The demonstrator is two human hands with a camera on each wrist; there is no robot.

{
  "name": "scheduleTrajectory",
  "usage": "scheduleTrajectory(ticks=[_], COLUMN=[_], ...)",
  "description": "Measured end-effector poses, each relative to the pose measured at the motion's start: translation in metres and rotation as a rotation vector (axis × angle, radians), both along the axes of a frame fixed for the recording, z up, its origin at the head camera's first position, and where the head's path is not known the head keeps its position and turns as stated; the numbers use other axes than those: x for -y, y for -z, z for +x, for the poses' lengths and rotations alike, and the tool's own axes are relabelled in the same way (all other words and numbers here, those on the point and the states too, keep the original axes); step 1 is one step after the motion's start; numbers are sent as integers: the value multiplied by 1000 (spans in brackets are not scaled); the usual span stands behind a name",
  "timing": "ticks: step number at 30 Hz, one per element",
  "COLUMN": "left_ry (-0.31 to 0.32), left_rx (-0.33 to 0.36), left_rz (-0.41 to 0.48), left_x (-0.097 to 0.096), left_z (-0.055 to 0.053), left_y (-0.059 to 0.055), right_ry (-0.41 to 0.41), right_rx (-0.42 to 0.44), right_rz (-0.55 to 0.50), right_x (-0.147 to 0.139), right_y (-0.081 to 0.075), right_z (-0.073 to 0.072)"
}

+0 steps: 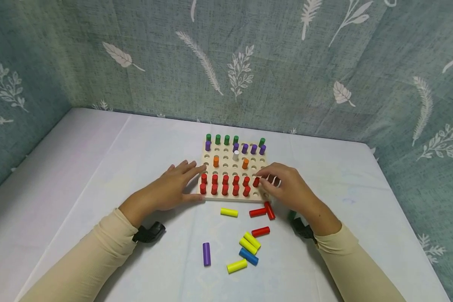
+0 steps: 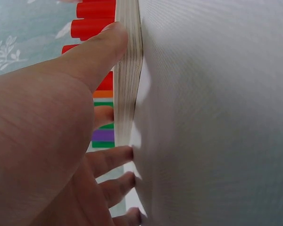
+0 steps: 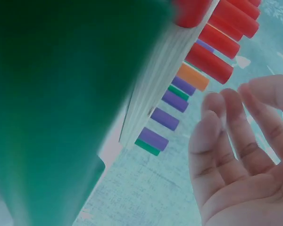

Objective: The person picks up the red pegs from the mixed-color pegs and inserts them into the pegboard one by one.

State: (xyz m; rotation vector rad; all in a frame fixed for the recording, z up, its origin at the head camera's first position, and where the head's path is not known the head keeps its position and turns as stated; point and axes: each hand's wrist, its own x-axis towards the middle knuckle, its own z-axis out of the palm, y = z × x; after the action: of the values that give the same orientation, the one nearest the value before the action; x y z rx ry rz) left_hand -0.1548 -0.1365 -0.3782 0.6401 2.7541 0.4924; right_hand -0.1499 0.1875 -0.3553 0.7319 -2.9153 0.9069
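A wooden pegboard (image 1: 230,198) lies flat, with pegs upright in it. Two rows of red pegs (image 1: 224,190) run along its near side; an orange peg (image 1: 216,161), a white peg (image 1: 236,155), purple pegs (image 1: 244,148) and green pegs (image 1: 218,139) stand farther back. My left hand (image 1: 169,188) is at the board's left edge with fingers spread; its thumb (image 2: 114,40) touches the board's side. Over the near right corner, my right hand (image 1: 288,186) is beside the end red peg (image 1: 256,182). Its fingers (image 3: 236,122) bend loosely, with no peg between them.
Loose pegs lie in front of the board: red (image 1: 260,231), yellow (image 1: 236,266), blue (image 1: 248,256) and purple (image 1: 206,254). A blurred green object (image 3: 61,94) fills much of the right wrist view. A patterned cloth (image 1: 226,63) hangs behind the white table (image 1: 98,167).
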Motion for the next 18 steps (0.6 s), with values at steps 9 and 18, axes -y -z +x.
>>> scheduleTrajectory(ticks=[9, 18], left_ry=[1, 1], left_rx=[-3, -11], left_rz=[6, 6], left_x=[-1, -2], left_z=[0, 0], left_y=[1, 2], right_ry=[-45, -154], right_rx=[165, 473], right_rz=[9, 77], right_x=[-11, -23], right_y=[-4, -3], right_z=[-4, -10])
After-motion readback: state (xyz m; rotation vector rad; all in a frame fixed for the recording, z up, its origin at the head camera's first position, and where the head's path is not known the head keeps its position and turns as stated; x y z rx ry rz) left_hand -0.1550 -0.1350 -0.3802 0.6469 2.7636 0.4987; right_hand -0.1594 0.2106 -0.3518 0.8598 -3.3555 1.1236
